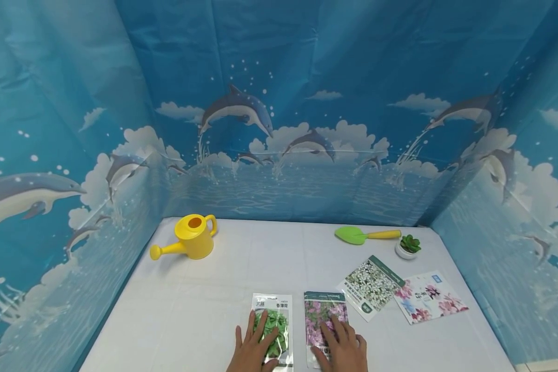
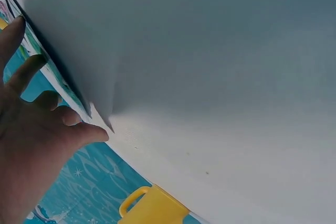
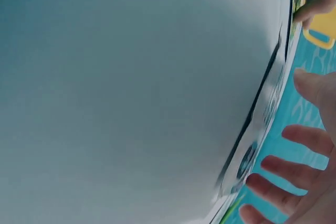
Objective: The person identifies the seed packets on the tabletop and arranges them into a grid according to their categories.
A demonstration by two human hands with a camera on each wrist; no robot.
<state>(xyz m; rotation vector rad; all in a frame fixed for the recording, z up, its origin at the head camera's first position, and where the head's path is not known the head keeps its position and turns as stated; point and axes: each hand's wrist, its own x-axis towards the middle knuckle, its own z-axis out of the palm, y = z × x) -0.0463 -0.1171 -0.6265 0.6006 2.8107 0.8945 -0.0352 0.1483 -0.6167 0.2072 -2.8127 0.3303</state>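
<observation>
A seed packet with green leaves (image 1: 274, 318) lies flat on the white table in the head view. My left hand (image 1: 250, 349) rests on its left part, fingers spread and fairly straight. Beside it, to the right, lies a seed packet with pink flowers (image 1: 323, 310). Over its lower part is my right hand (image 1: 346, 349), fingers extended. In the left wrist view the left hand's fingers (image 2: 31, 69) reach to the packet's edge. The right wrist view shows the right hand's fingers (image 3: 310, 140) spread apart, close over the packet.
A yellow watering can (image 1: 196, 240) stands at the back left. At the back right are a green trowel (image 1: 352, 235) with a yellow handle and a potted succulent (image 1: 409, 244). A white-flower seed packet (image 1: 372, 283) overlaps a pink-and-white packet (image 1: 430, 298). Dolphin-printed curtains (image 1: 307, 191) enclose the table.
</observation>
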